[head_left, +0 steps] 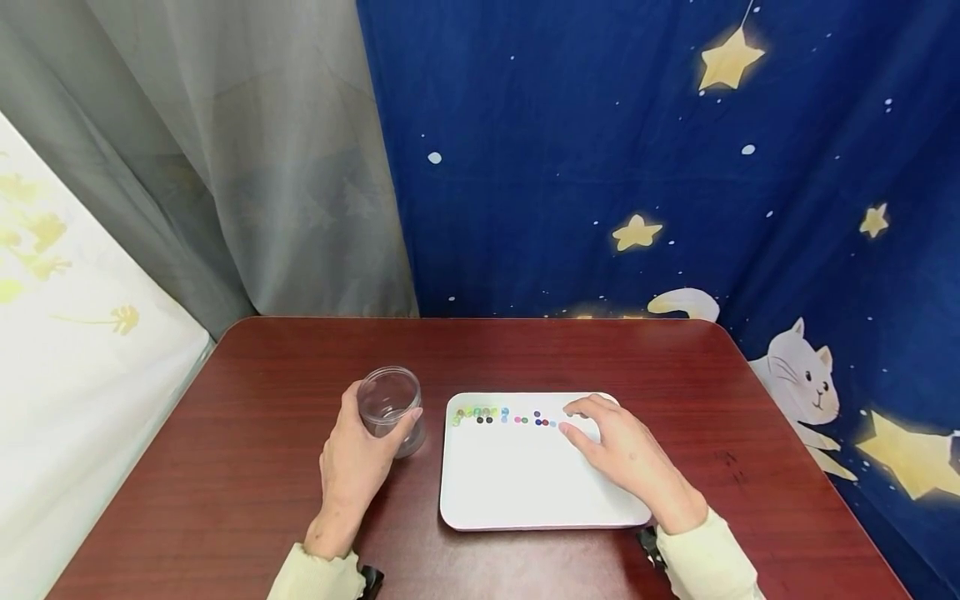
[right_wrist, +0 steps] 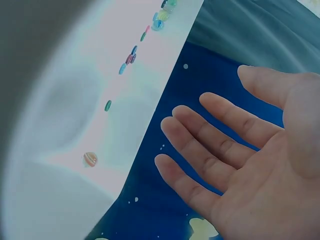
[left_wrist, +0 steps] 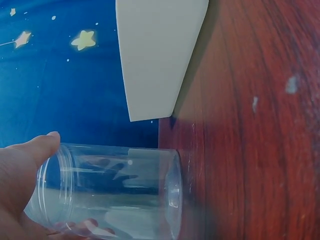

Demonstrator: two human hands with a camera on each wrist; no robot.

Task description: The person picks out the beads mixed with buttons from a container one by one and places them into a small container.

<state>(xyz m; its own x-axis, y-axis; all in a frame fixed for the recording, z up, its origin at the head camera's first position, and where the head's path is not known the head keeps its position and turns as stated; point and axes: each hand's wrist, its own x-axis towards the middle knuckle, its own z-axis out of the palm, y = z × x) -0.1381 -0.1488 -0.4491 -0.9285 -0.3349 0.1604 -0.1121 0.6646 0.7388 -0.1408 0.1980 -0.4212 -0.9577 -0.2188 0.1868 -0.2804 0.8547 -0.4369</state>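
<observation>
Gripping a clear plastic jar, the left hand has its thumb and fingers curled round the jar's wall near the open mouth. The left wrist view shows the thumb pressed against the threaded rim of the jar and the jar's base on the dark red wooden counter. The jar stands just left of a white rectangular tray, near its far left corner, and looks empty.

Over on the other side, the right hand lies above the tray's far right part with its grip apart: the fingers are straight and spread, holding nothing. In the right wrist view the open palm and fingers hang over the tray's pale surface. Whether the fingertips touch the tray cannot be told.

Small coloured glass beads lie in a loose row along the tray's far edge, from its left corner toward the right hand's fingertips. The right wrist view shows the same beads strung out in a line, with one striped orange bead lying apart from the others.

Behind the counter hang a blue starry cloth with a white cat and a grey curtain.
</observation>
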